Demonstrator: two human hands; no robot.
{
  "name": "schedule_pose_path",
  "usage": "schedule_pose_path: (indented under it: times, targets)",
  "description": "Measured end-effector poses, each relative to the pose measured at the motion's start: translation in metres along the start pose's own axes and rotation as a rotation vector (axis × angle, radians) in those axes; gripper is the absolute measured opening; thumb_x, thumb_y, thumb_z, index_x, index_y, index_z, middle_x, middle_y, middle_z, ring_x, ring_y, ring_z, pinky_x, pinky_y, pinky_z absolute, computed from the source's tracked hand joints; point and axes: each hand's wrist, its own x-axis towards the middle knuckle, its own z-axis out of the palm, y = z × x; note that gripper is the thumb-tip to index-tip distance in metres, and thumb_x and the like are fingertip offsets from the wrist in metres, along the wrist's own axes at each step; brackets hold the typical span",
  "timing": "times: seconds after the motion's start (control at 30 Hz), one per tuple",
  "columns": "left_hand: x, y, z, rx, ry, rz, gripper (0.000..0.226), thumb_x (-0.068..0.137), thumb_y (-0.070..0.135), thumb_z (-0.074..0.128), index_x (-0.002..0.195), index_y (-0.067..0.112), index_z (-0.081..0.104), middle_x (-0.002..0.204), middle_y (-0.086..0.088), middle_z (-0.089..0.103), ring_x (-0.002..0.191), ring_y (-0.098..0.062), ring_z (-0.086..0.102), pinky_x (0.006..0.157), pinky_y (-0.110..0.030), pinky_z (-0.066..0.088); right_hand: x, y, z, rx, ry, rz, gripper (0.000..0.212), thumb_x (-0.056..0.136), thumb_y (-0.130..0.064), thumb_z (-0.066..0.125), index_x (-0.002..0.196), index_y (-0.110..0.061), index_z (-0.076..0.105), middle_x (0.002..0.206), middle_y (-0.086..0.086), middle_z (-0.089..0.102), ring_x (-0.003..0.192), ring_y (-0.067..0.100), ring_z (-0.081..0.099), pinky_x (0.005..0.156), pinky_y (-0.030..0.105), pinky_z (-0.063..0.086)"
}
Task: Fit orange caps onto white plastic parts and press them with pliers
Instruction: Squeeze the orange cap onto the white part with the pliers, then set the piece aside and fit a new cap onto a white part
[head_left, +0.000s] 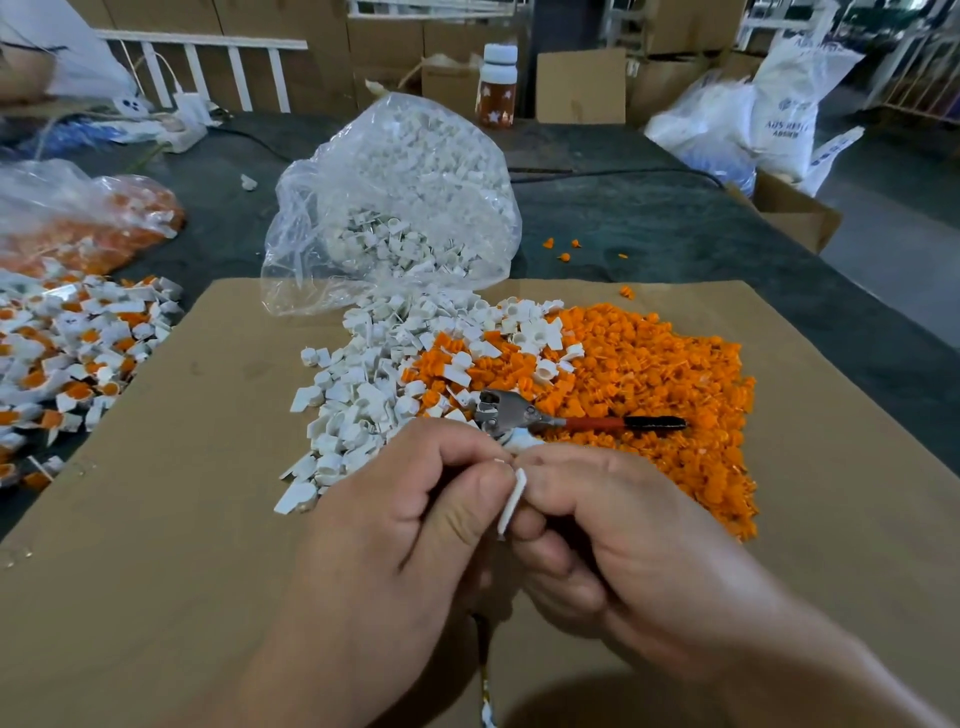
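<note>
Because fitting needs both, left hand (415, 499): curled, pinching white part (511, 501).
Right hand (613, 525): curled on it too.
Pliers (571, 422): centre, within reach.

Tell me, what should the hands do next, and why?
Probably the right hand should let go and take the pliers, while the left hand holds the white part. Both hands pinch that part now, and the pliers lie free on the orange caps just beyond them. The hands hide whether a cap is fitted; if not, fit one first.

white part (511, 501) pinched, pliers (540, 418) atop orange caps (649, 395)
</note>
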Motion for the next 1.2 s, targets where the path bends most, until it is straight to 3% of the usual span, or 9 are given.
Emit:
schedule_pose_path:
  times: [0.13,0.3,0.4,0.5,0.63,0.73,0.87,1.07,1.2]
  targets:
    - [0.002,-0.002,0.002,-0.190,-0.049,-0.174,0.025,0.082,0.056,0.057,0.088,0.033,0.066,0.054,-0.002,0.063,0.044,-0.016,0.058,0.045,-0.027,0.049,-0.005,0.003,-0.005,-0.483,0.139,-0.361,0.030,0.092,-0.030,0.052,0.064,-0.021,0.055,0.054,-0.005,0.051,0.048,0.003,0.044,0.046,0.019,0.035]
    - [0.004,0.002,-0.001,-0.202,-0.060,-0.268,0.023,0.081,0.052,0.065,0.086,0.030,0.068,0.056,-0.004,0.063,0.047,-0.019,0.060,0.047,-0.026,0.050,-0.002,0.005,-0.007,-0.796,0.224,-0.412,0.040,0.092,-0.048,0.043,0.068,-0.017,0.052,0.063,-0.004,0.058,0.056,0.011,0.054,0.050,0.035,0.043]
    - [0.015,0.000,-0.015,-0.414,0.038,-0.465,0.032,0.079,0.046,0.074,0.068,0.019,0.060,0.054,-0.004,0.052,0.041,-0.015,0.046,0.037,-0.021,0.039,-0.004,0.005,-0.015,-1.068,0.323,-0.481,0.047,0.092,-0.062,0.035,0.066,-0.023,0.045,0.066,-0.006,0.051,0.061,0.014,0.050,0.051,0.026,0.037]
    - [0.031,-0.008,-0.036,-0.663,0.190,-0.589,0.034,0.092,0.041,0.058,0.068,0.019,0.048,0.053,0.004,0.040,0.040,-0.010,0.031,0.033,-0.019,0.031,-0.006,0.006,-0.021,-1.201,0.379,-0.429,0.043,0.090,-0.062,0.039,0.070,-0.025,0.050,0.072,-0.009,0.055,0.069,0.009,0.053,0.059,0.025,0.041]
    - [0.044,-0.023,-0.072,-1.053,0.504,-0.577,0.006,0.090,0.027,0.061,0.091,0.022,0.061,0.062,0.013,0.049,0.047,-0.001,0.044,0.037,-0.010,0.038,-0.007,0.001,-0.024,-1.385,0.429,-0.294,0.034,0.080,-0.066,0.036,0.080,-0.035,0.052,0.066,-0.014,0.054,0.070,0.000,0.052,0.056,0.019,0.041]
    - [0.045,-0.031,-0.086,-1.210,0.738,-0.435,0.052,0.090,0.027,0.063,0.135,0.008,0.049,0.096,-0.001,0.070,0.071,-0.003,0.067,0.058,-0.013,0.052,-0.007,0.001,-0.022,-1.436,0.398,-0.220,0.034,0.083,-0.067,0.034,0.094,-0.039,0.049,0.069,-0.015,0.053,0.069,0.001,0.051,0.059,0.021,0.043]
    - [0.044,-0.031,-0.079,-0.869,0.735,-0.473,0.043,0.092,0.014,0.068,0.130,0.010,0.049,0.128,-0.015,0.063,0.086,-0.017,0.074,0.069,-0.025,0.057,-0.005,0.005,-0.017,-1.491,0.355,-0.184,0.039,0.087,-0.070,0.038,0.115,-0.043,0.044,0.075,-0.019,0.045,0.073,0.003,0.048,0.055,0.018,0.033]
    - [0.030,-0.024,-0.057,0.451,0.272,-0.520,0.015,0.092,0.043,0.060,0.106,0.039,0.056,0.086,0.010,0.062,0.064,-0.006,0.065,0.054,-0.027,0.050,-0.007,0.005,-0.018,-1.593,0.353,-0.126,0.038,0.091,-0.068,0.033,0.117,-0.041,0.040,0.099,-0.016,0.052,0.086,0.007,0.055,0.070,0.026,0.049]
    - [0.024,-0.025,-0.058,0.862,0.036,-0.470,0.071,0.068,0.089,0.031,0.105,0.032,0.051,0.089,0.008,0.059,0.080,-0.017,0.059,0.070,-0.041,0.054,-0.009,0.006,-0.019,-1.681,0.359,-0.097,0.034,0.094,-0.064,0.028,0.113,-0.039,0.041,0.101,-0.014,0.057,0.085,0.008,0.057,0.064,0.026,0.047]
